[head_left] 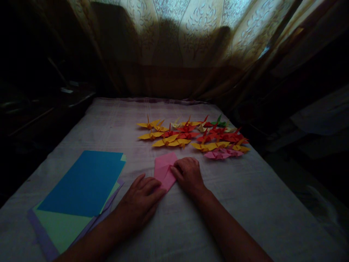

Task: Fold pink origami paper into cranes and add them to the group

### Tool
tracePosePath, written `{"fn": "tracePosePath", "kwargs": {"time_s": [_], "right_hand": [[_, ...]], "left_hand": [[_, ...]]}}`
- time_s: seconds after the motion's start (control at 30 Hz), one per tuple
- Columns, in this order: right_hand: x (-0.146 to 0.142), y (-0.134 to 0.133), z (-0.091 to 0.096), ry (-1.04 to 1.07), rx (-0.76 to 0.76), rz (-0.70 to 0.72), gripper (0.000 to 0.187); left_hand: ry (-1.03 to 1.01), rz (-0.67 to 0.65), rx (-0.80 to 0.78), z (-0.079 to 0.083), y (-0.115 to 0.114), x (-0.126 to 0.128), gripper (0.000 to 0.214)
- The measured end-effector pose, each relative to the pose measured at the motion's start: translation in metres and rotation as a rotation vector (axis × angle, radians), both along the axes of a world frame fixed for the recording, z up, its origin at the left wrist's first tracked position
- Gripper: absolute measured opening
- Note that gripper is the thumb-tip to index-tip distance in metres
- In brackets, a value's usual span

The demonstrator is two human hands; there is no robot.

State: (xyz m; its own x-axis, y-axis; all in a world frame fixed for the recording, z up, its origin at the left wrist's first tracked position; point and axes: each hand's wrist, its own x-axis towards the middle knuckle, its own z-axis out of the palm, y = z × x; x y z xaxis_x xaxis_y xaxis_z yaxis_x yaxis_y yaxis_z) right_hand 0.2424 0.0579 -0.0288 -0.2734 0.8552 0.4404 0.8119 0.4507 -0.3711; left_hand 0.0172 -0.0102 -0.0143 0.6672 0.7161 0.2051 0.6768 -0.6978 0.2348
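Note:
A partly folded sheet of pink origami paper (165, 163) lies on the cloth in front of me, creases running across its middle. My left hand (144, 198) rests with fingers stretched out over its lower left edge, the thumb lying on the paper. At the right edge, my right hand (189, 174) is closed, thumb and fingertips pinching a flap of the sheet. The right hand's lower fingers are curled and partly hidden.
Behind the paper stand rows of folded paper cranes in yellow (167, 141), red (205, 137), green (219, 122) and pink (218, 154). To the left lies a stack of blue (84, 182), pale green and purple sheets. Curtains (169, 47) hang beyond the cloth-covered table (120, 120).

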Motion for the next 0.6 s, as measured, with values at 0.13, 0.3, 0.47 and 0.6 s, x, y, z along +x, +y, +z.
{"fn": "tracePosePath", "kwargs": {"time_s": [0.13,0.3,0.47,0.6], "right_hand": [[-0.0006,-0.0005,0.0006,0.001,-0.005,0.003,0.018],[-0.0012,-0.0004,-0.0002,-0.018,-0.026,-0.02,0.017],[-0.0015,0.0003,0.0006,-0.019,-0.047,-0.03,0.016],[-0.0017,-0.0002,0.0007,-0.012,-0.038,-0.028,0.013]], "left_hand": [[0.057,-0.048,-0.003,-0.0058,0.003,-0.0021,0.042],[0.067,-0.039,-0.051,-0.005,0.004,-0.0002,0.042],[0.122,-0.043,-0.059,-0.0045,0.0035,-0.0009,0.05],[0.158,-0.047,-0.071,-0.0057,0.0037,-0.0017,0.059]]}}
